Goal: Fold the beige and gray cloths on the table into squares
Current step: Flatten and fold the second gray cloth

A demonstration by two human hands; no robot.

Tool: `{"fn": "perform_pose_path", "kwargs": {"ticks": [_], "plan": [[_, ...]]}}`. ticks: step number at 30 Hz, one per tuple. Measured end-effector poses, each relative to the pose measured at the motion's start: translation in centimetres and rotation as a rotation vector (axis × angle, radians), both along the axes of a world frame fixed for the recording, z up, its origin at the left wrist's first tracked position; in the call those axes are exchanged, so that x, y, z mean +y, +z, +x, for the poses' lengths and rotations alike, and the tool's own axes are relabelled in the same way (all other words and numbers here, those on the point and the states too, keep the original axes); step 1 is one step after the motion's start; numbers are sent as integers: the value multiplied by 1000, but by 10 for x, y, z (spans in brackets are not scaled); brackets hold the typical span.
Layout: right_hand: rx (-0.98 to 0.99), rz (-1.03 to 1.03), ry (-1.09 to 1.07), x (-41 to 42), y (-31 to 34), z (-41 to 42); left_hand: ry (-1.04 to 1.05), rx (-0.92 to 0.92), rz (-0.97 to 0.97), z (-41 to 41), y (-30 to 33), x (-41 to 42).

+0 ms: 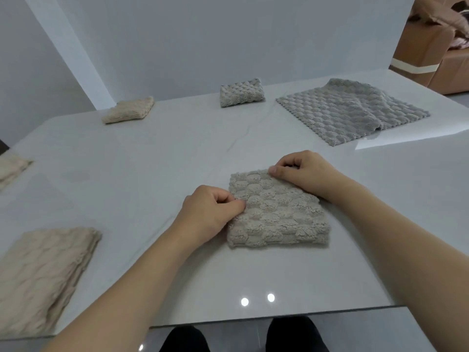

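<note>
A folded gray-beige fluffy cloth (pixel 276 212) lies square on the white table (pixel 157 158) in front of me. My left hand (pixel 210 212) pinches its left edge with curled fingers. At the far right corner of that cloth, my right hand (pixel 302 171) pinches the fabric between thumb and fingers. A larger gray cloth (pixel 352 110) lies spread out at the back right. Two small folded cloths sit at the back: a beige one (pixel 129 110) and a gray one (pixel 241 92). A folded beige cloth (pixel 43 275) lies at the near left.
Another beige cloth (pixel 10 166) shows at the left edge of the table. A brown sofa (pixel 431 47) with fabric on it stands beyond the table at the upper right. My dark-clothed legs show below the table's near edge.
</note>
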State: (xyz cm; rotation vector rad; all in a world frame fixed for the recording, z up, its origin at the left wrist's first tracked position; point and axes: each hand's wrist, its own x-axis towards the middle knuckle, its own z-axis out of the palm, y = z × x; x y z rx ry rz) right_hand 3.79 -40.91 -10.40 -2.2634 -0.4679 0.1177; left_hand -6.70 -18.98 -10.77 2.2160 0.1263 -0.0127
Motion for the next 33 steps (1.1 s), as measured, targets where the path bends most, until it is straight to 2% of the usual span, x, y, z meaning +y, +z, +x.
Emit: {"fn": "perform_pose_path", "kwargs": {"ticks": [7,17,20,22,24,26,30,33], "plan": [[-29,39,37,-10,-1,-32,-77,80,-19,-35,1,-5],[-22,45,106,-17,-2,-52,-76,175,65,-59,13,-13],[-3,74,95,-17,0,-54,-45,177,19,-55,23,-16],[-26,120,46,-17,3,-49,66,69,31,-44,27,-17],[-124,95,-21,-19,5,-35,126,-70,177,-25,34,-19],[-229,10,-76,-24,5,-15,65,-132,271,-4,43,-28],[-407,-186,-244,-39,3,31,-165,-105,424,48,52,-50],[-394,-277,-435,-54,1,60,-253,-85,466,88,52,-67]]}}
